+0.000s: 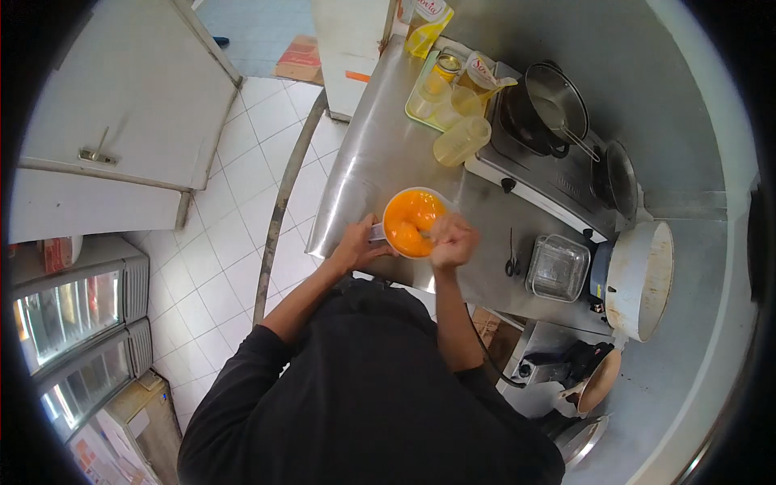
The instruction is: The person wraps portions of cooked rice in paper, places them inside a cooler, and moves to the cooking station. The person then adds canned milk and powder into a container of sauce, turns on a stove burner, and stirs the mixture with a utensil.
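A pale jug [447, 202] with a stubby handle holds bright orange liquid [412, 220] that looks like beaten egg. My left hand [356, 246] grips the jug by its handle side, near the counter's front edge. Over the jug's right rim is my right hand [454, 241], closed and smeared by motion. Whatever it holds is hidden by the fingers and the blur. The liquid's surface is swirled and uneven.
On the steel counter [364, 153] stand clear plastic cups [462, 141], oil pouches [428, 26] and a gas stove [550, 174] bearing a dark pot [533, 105] with a strainer. Scissors [512, 263] lie beside a glass dish [559, 268]. A large white pot [638, 279] sits right.
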Demonstrator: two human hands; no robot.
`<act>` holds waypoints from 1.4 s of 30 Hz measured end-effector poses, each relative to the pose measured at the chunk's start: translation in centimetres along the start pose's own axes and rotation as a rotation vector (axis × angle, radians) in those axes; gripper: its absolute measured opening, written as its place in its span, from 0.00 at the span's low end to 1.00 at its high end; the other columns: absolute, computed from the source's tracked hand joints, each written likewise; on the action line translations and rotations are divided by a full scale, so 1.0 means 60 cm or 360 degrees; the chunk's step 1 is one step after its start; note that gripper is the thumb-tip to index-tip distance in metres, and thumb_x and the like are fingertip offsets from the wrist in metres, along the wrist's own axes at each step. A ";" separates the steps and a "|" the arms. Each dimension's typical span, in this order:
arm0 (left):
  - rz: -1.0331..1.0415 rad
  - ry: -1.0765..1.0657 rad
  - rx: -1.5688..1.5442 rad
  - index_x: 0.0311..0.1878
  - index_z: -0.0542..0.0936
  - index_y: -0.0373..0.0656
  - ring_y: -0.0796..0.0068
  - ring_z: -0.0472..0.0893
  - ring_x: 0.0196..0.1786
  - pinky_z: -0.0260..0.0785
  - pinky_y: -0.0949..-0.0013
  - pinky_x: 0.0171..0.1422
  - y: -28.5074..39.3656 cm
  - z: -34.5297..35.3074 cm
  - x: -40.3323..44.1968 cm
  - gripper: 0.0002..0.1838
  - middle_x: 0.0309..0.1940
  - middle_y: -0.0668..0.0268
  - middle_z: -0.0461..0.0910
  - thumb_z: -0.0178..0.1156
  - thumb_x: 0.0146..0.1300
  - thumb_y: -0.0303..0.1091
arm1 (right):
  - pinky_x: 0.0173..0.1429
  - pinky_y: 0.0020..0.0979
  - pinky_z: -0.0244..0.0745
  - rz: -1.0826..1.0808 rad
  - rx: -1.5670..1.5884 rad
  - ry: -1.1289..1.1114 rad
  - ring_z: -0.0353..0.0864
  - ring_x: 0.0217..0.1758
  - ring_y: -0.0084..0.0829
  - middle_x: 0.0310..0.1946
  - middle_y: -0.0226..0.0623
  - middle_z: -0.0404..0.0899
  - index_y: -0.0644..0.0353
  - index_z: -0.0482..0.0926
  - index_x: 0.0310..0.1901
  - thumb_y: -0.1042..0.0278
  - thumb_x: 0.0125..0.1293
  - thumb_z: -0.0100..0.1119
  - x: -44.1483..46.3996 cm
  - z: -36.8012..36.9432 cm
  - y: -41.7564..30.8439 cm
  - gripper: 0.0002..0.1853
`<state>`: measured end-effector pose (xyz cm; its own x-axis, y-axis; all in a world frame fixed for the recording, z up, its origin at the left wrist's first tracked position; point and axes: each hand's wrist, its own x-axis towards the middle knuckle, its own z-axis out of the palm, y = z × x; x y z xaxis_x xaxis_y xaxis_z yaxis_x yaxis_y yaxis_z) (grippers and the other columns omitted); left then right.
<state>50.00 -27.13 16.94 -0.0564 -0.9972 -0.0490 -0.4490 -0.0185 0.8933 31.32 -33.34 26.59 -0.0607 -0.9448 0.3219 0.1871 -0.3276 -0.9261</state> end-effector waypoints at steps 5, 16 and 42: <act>-0.0017 0.0010 -0.0034 0.44 0.72 0.38 0.46 0.84 0.38 0.75 0.54 0.41 -0.008 0.010 -0.005 0.39 0.33 0.48 0.82 0.83 0.40 0.55 | 0.19 0.28 0.51 -0.0026 0.0059 0.0135 0.55 0.13 0.23 0.10 0.31 0.57 0.55 0.56 0.13 0.63 0.59 0.41 -0.014 0.005 0.004 0.18; 0.0031 -0.0003 -0.0089 0.46 0.73 0.37 0.44 0.84 0.40 0.75 0.54 0.43 -0.005 0.009 -0.013 0.39 0.35 0.47 0.83 0.81 0.42 0.55 | 0.18 0.28 0.48 0.0173 0.0229 0.0058 0.52 0.13 0.23 0.12 0.31 0.56 0.53 0.55 0.13 0.63 0.58 0.41 0.018 -0.005 -0.052 0.17; -0.0096 -0.0073 -0.0012 0.47 0.73 0.37 0.48 0.84 0.43 0.75 0.56 0.46 0.022 -0.007 -0.004 0.35 0.37 0.49 0.83 0.82 0.45 0.47 | 0.22 0.27 0.51 0.0190 0.0260 0.0043 0.57 0.16 0.25 0.13 0.30 0.57 0.53 0.56 0.15 0.58 0.67 0.37 -0.021 -0.014 0.032 0.22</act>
<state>49.84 -26.94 18.31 -0.0705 -0.9899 -0.1230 -0.4460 -0.0790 0.8915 30.95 -32.81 24.23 -0.0542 -0.9774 0.2043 0.3511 -0.2102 -0.9125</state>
